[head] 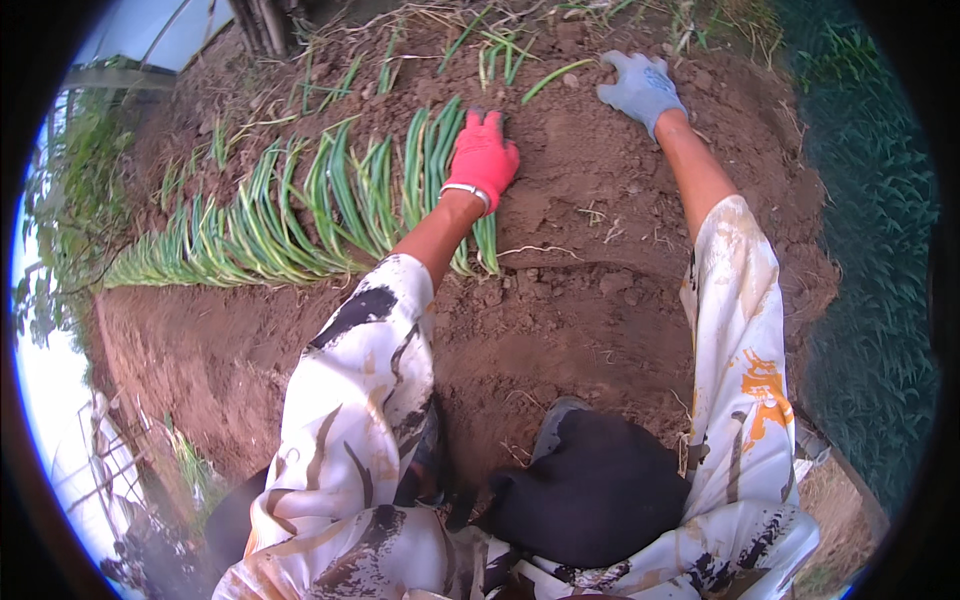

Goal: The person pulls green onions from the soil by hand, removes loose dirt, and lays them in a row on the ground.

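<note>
My left hand point(484, 156), in a red glove, lies flat at the right end of a row of green onion-like plants point(330, 195). Its extended fingers rest beside and partly over the last long leaves, and I see nothing gripped in it. The plants lie side by side on brown soil point(585, 165), leaf tips pointing away from me. Further off and to the right, my right hand point(641, 88) wears a grey-blue glove. Its fingers are spread at the soil, just right of a single loose green leaf point(555, 79). The soil surface under its fingertips is hidden.
Scattered green shoots point(495, 60) and dry stalks lie along the far side. A soil ledge point(187, 330) drops toward me below the row. Dense dark green foliage point(870, 225) borders the right. My dark-clad knee point(592, 487) is close in front, and a wooden post point(262, 26) stands far left.
</note>
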A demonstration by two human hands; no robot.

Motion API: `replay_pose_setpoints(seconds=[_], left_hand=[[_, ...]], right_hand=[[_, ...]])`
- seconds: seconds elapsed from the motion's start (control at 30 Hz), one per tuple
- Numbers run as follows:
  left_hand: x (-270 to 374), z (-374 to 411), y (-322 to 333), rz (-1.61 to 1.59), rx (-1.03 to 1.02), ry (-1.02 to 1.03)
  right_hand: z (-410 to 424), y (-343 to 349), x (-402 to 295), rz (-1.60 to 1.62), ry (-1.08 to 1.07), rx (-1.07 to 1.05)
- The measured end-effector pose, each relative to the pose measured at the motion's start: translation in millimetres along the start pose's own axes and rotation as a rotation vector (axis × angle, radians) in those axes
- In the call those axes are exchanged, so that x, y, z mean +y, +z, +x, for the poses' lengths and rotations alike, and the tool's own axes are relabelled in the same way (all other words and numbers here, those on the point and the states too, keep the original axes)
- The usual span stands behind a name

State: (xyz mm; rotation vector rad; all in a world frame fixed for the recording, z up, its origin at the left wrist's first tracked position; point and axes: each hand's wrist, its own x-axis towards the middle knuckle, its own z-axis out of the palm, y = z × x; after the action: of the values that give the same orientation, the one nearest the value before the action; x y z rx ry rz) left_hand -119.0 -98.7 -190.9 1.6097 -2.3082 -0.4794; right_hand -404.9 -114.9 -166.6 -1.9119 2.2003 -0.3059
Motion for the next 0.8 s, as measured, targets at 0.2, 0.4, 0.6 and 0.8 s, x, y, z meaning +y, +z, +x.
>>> replay_pose_setpoints(seconds=[0.2,0.4,0.6,0.8], left_hand=[[13,-1,-32,-0.109,-0.03,0.037],[17,-51,-55,-0.229,0.197,0.122],[24,-97,-71,-0.337,0.228,0.138],[51,-109,-42,-0.367,0.11,0.295]], right_hand=[[-3,22,15,0.755,-0.02,0.43],[-14,3,-117,0.759,-0.412,0.588],[-24,45,-155,0.243,-0.458,0.466],[-170,0,-34,0.569,-0.091,0.602]])
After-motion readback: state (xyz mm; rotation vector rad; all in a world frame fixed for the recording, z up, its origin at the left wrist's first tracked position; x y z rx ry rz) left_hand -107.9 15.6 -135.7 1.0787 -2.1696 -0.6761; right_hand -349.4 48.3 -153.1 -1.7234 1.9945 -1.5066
